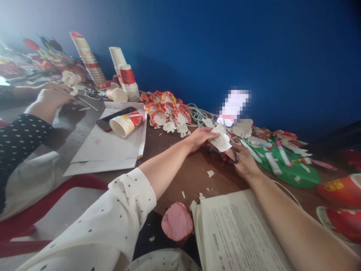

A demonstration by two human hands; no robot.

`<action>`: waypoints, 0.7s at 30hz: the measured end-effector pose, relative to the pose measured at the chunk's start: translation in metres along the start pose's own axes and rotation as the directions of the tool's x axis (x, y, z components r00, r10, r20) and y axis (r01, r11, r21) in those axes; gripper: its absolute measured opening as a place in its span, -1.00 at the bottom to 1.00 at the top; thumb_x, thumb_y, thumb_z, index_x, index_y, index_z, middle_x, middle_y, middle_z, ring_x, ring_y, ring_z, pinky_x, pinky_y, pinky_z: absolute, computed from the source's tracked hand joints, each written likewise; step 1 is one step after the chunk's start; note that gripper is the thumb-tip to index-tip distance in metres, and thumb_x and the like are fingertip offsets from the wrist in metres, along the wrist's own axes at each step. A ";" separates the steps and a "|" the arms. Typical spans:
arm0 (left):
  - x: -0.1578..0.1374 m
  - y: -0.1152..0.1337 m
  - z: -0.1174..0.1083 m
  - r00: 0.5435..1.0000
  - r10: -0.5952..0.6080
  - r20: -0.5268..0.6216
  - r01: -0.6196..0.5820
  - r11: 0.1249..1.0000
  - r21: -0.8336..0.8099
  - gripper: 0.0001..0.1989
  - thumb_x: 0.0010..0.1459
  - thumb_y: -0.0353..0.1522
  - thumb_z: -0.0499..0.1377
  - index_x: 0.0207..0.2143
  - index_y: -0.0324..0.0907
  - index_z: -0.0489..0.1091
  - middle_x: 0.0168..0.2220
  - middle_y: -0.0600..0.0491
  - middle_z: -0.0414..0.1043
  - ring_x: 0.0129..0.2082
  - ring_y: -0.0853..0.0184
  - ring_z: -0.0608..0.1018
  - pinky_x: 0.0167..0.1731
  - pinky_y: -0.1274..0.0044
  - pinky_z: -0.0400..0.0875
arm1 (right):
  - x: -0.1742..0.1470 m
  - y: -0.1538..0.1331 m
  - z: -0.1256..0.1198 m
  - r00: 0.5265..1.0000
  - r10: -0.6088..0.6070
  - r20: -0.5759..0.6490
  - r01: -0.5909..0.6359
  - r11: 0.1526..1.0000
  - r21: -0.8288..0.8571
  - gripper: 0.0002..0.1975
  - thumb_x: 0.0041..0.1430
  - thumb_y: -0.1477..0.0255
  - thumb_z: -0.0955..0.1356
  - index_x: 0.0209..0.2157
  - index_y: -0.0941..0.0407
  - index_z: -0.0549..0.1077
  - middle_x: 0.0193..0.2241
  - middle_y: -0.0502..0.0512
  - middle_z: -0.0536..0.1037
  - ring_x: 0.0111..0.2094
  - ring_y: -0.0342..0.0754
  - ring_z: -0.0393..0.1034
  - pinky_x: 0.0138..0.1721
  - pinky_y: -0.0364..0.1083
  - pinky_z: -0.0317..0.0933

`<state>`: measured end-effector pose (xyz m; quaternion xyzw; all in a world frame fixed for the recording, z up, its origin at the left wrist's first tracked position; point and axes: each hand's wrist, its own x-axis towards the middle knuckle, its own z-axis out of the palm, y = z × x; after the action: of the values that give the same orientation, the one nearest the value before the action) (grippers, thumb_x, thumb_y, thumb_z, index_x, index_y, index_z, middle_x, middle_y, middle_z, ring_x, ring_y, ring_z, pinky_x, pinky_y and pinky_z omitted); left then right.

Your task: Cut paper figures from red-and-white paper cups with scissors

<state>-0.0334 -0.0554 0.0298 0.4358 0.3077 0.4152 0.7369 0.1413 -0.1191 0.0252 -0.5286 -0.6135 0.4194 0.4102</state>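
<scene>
My left hand (199,138) pinches a piece of white paper (221,139) with curved edges, above the brown table. A pair of scissors (234,155) with dark handles is gripped in my right hand (244,160), just below and to the right of the paper. The blades are mostly hidden behind the paper. White paper scraps (210,173) lie on the table under my hands. Close behind the paper are pale cut pieces (243,128) and a phone with a blurred-out screen (234,107).
Red-and-white cut paper cups (169,109) are heaped at the back. Stacked paper cups (129,82) stand to their left. A cup (126,123) lies on a white folder (104,150). Markers rest on a green disc (296,173). A co-worker's hands (53,96) are at left.
</scene>
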 end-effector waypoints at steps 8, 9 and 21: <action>0.001 -0.001 -0.002 1.000 0.007 -0.008 -0.006 0.999 0.036 -0.82 -0.02 -0.37 0.34 -0.39 -0.31 0.47 -0.52 0.04 0.46 -0.55 0.46 0.45 -0.53 0.60 0.18 | -0.003 -0.008 0.002 1.000 0.007 -0.023 -0.009 0.997 -0.071 -0.58 0.00 -0.01 0.38 -0.57 0.07 0.39 -0.64 0.03 0.37 -0.58 -0.10 0.23 -0.58 -0.11 0.06; 0.002 -0.001 -0.002 1.000 0.007 -0.011 -0.006 0.999 0.040 -0.82 -0.02 -0.37 0.34 -0.39 -0.31 0.47 -0.53 0.05 0.46 -0.56 0.47 0.44 -0.54 0.61 0.17 | -0.003 -0.009 0.002 1.000 0.006 -0.024 -0.007 0.997 -0.075 -0.58 0.00 0.00 0.38 -0.58 0.07 0.39 -0.65 0.02 0.36 -0.58 -0.10 0.22 -0.57 -0.11 0.06; 0.000 0.002 -0.001 1.000 0.002 -0.007 -0.002 0.999 0.050 -0.84 0.00 -0.38 0.32 -0.40 -0.31 0.47 -0.55 0.05 0.45 -0.58 0.49 0.41 -0.55 0.61 0.16 | -0.004 -0.016 0.007 0.998 0.008 -0.066 -0.012 0.998 -0.060 -0.65 -0.06 0.11 0.44 -0.62 0.07 0.39 -0.68 0.00 0.36 -0.61 -0.13 0.17 -0.57 -0.10 0.09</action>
<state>-0.0352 -0.0549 0.0307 0.4529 0.3204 0.4098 0.7241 0.1305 -0.1254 0.0376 -0.5572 -0.6097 0.3850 0.4118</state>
